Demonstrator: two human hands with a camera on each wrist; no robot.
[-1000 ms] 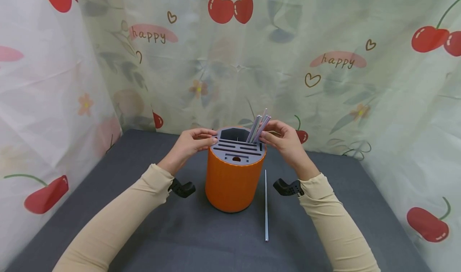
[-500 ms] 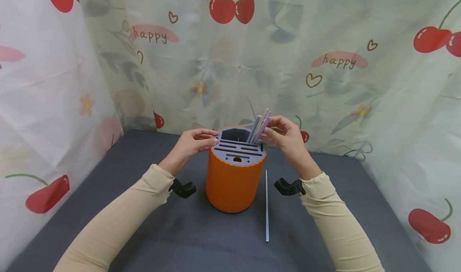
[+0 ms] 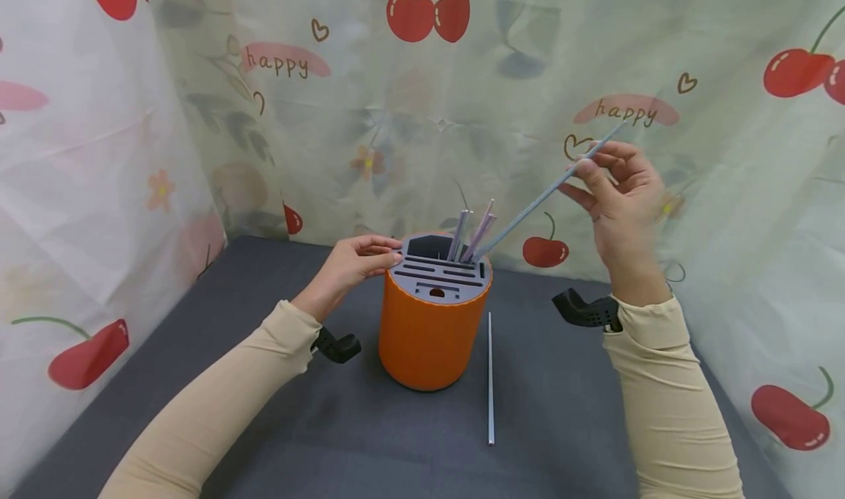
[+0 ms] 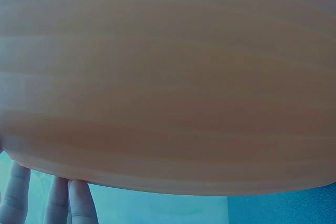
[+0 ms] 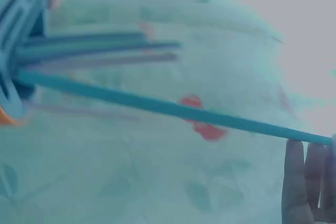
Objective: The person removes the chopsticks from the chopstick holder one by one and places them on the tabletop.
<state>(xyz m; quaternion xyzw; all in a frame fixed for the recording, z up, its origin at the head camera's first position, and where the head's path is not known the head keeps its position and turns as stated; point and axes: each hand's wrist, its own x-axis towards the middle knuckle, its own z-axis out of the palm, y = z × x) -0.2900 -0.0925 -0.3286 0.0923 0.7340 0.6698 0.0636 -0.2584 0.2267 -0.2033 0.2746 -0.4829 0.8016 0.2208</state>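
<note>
An orange knife block [image 3: 428, 345] with a slotted grey top stands upright mid-table. My left hand [image 3: 348, 266] holds its left rim, thumb on top and fingers round the far side; the left wrist view is mostly the block's wall [image 4: 168, 87]. High on the right, my right hand [image 3: 623, 202] pinches a blue-grey chopstick [image 3: 538, 199] near its upper end. It slants down left, its lower end at the right side of the block's large opening [image 3: 428, 247]. Several other chopsticks [image 3: 485, 227] lean in that opening. The right wrist view shows the held chopstick [image 5: 173, 108] crossing the frame.
One more chopstick [image 3: 491, 381] lies on the dark grey tablecloth [image 3: 561, 411], right of the block. Cherry-printed curtains [image 3: 436, 117] hang behind the table and along both sides.
My right hand has moved up and to the right from the cluster, drawing a chopstick most of the way out of the block. The left hand stays on the rim.
</note>
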